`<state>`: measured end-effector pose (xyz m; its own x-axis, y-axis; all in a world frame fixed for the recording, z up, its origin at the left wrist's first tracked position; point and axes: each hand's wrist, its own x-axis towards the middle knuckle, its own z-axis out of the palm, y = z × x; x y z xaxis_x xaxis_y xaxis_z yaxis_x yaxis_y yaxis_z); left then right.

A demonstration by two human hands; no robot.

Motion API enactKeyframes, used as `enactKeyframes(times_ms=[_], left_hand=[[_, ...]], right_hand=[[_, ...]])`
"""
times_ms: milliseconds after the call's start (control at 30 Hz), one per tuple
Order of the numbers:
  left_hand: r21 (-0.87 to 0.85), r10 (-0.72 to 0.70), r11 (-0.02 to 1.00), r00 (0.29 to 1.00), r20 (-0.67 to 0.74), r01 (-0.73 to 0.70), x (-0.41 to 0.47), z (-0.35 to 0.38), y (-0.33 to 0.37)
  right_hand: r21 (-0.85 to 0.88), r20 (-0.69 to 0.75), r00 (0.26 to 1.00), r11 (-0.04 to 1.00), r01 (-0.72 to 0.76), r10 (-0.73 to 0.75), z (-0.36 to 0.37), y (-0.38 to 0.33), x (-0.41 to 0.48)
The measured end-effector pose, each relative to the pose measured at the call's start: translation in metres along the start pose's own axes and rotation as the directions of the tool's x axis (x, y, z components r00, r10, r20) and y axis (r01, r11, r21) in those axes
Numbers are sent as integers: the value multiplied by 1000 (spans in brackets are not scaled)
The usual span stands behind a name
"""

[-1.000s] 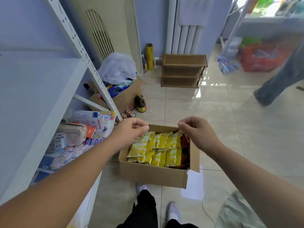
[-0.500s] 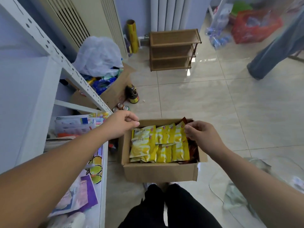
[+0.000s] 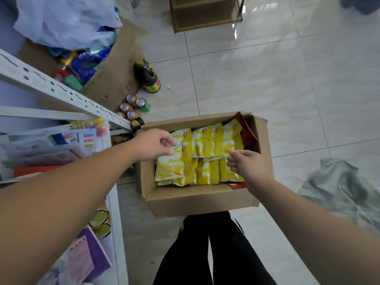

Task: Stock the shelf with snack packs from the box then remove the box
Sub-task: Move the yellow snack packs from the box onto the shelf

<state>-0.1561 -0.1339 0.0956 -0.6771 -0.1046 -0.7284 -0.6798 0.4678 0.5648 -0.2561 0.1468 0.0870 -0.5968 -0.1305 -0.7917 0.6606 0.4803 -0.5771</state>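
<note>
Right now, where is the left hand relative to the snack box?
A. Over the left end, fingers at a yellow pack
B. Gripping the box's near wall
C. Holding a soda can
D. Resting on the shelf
A: the left hand is over the left end of the box, its fingers at a yellow pack.

An open brown cardboard box [image 3: 197,199] sits on the tiled floor just beside the white metal shelf [image 3: 61,93]. Yellow snack packs [image 3: 202,155] fill it in overlapping rows, lying flat with red logos up. A few dark red packs [image 3: 245,130] are tucked along its far right side.
</note>
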Motion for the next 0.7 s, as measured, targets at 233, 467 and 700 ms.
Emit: enactKeyframes(times_ms=[233, 467, 700], left_hand=[[72, -40, 997, 998, 42, 37, 103, 38, -47], [201, -17, 980, 999, 50, 7, 185, 61, -81], [326, -44, 945, 993, 105, 8, 239, 91, -131]], right_hand=[[-33, -104, 991, 996, -88, 84, 10, 55, 79], [-16, -170, 980, 994, -110, 106, 44, 88, 148], [-84, -291, 948, 984, -159, 129, 66, 107, 186]])
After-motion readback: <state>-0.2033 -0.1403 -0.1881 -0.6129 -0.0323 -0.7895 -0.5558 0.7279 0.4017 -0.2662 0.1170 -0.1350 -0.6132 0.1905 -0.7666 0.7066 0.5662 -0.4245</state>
